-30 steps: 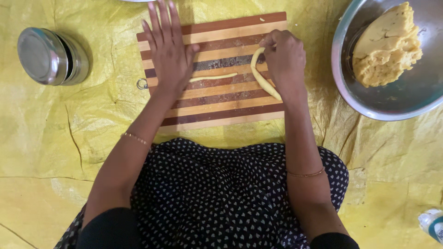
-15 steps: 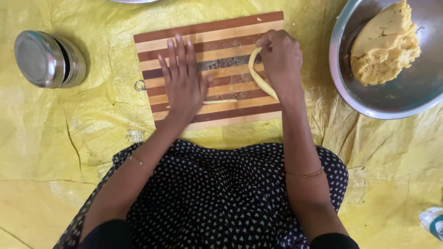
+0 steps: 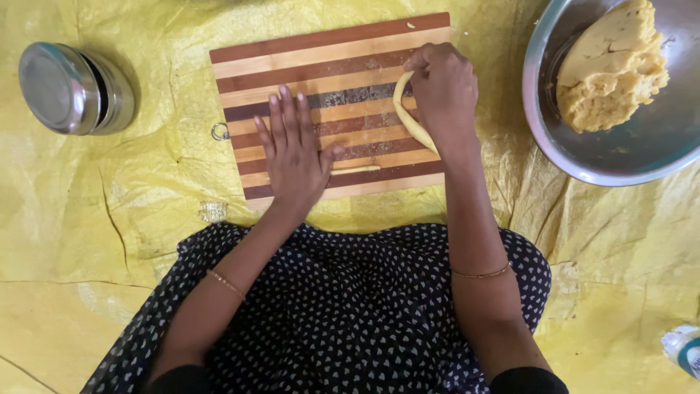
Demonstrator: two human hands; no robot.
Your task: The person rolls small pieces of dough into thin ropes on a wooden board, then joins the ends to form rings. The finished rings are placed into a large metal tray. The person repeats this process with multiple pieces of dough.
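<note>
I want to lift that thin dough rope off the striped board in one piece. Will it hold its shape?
Probably not: the dough rope already curves limply below the right hand, so it looks soft and floppy. Being so thin, it may stretch or tear. It seems light.

Board [image 3: 328,66] ahead of lap; tin [image 3: 73,87] to its left, dough bowl [image 3: 583,157] right

Bright even light, soft shadows (sharp)

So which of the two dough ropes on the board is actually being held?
The thicker curved rope, pinched at its top end by the right hand. The thin short strand lies loose by the flat left hand.
</note>
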